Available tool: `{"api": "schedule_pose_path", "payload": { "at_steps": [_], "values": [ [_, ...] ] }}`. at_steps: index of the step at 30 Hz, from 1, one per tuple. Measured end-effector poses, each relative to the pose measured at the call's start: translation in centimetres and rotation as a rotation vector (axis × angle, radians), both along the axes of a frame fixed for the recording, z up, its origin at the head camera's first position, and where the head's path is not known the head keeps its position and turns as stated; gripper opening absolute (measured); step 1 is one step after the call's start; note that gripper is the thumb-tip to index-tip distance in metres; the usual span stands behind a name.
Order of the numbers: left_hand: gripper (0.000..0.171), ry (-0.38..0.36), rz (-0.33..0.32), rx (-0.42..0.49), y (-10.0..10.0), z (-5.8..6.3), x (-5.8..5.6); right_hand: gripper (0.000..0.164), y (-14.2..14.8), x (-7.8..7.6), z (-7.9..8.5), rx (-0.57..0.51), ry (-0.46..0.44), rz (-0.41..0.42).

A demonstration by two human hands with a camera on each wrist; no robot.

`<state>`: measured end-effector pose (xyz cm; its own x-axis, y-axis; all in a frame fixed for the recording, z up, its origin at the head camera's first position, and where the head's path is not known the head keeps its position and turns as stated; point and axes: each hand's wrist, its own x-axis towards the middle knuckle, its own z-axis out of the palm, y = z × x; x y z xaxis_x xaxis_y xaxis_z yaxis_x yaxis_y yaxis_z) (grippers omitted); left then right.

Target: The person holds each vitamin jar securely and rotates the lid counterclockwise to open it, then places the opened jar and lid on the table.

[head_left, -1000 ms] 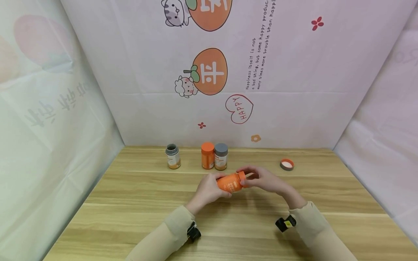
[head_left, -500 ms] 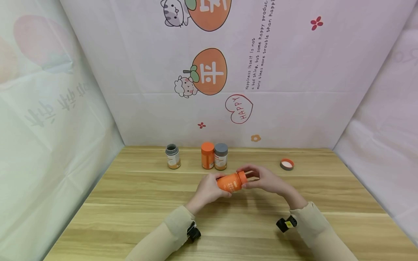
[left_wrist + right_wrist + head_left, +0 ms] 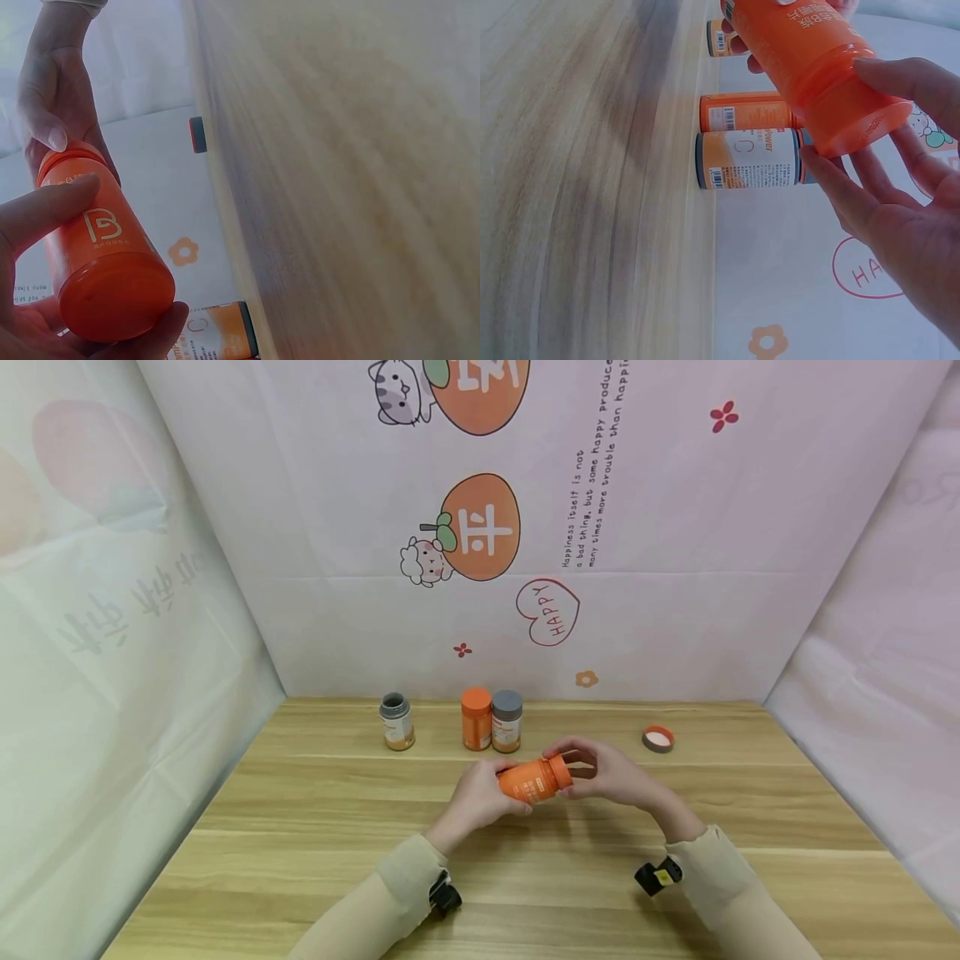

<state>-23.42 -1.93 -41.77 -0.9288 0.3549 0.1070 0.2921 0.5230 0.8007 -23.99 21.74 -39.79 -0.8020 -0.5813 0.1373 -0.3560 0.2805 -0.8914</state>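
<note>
My left hand grips an orange pill bottle around its body, tilted so its cap points right. The bottle is held up over the wooden table. At its orange cap, my right hand pinches with the thumb on one side and fingertips on the other, as the right wrist view shows. White print runs along the bottle's side. The left wrist view shows the bottle's base toward the camera, with the left thumb lying across the body.
Behind the hands, a capped orange bottle stands beside a grey-capped bottle. Farther left is an uncapped bottle with a grey neck. One loose cap lies upturned at the back right. A printed white cloth rises behind the table.
The right fingers have shifted slightly around the cap, whose face now shows more. The left hand and the bottle stay almost where they were; the other bottles have not moved.
</note>
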Motion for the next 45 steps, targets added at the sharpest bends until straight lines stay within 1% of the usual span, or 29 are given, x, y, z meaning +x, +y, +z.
{"api": "schedule_pose_path", "payload": {
  "at_steps": [4, 9, 14, 21, 30, 39, 45],
  "values": [
    [0.058, -0.010, -0.009, 0.020, -0.1, -0.1, -0.1, 0.051, 0.1, 0.0, -0.1, -0.043, -0.012, 0.017],
    [0.059, -0.025, -0.017, 0.042, -0.2, -0.2, -0.2, 0.052, 0.1, 0.0, -0.3, -0.079, -0.034, -0.015],
    [0.061, -0.040, -0.012, 0.061, -0.3, -0.2, -0.3, 0.053, 0.0, 0.1, -0.3, -0.096, -0.034, -0.047],
    [0.059, -0.012, -0.009, 0.082, -0.5, -0.2, -0.3, 0.053, -0.1, 0.2, -0.4, -0.130, -0.023, -0.089],
    [0.056, 0.002, -0.007, 0.104, -0.5, -0.3, -0.4, 0.054, 0.0, 0.0, -0.7, -0.173, -0.004, -0.103],
    [0.055, 0.033, -0.011, 0.123, -0.6, -0.5, -0.4, 0.053, 0.1, 0.1, -0.9, -0.188, -0.016, -0.153],
    [0.055, 0.031, 0.004, 0.122, -0.6, -0.5, -0.4, 0.056, 0.3, 0.1, -1.0, -0.219, -0.036, -0.145]
  ]
}}
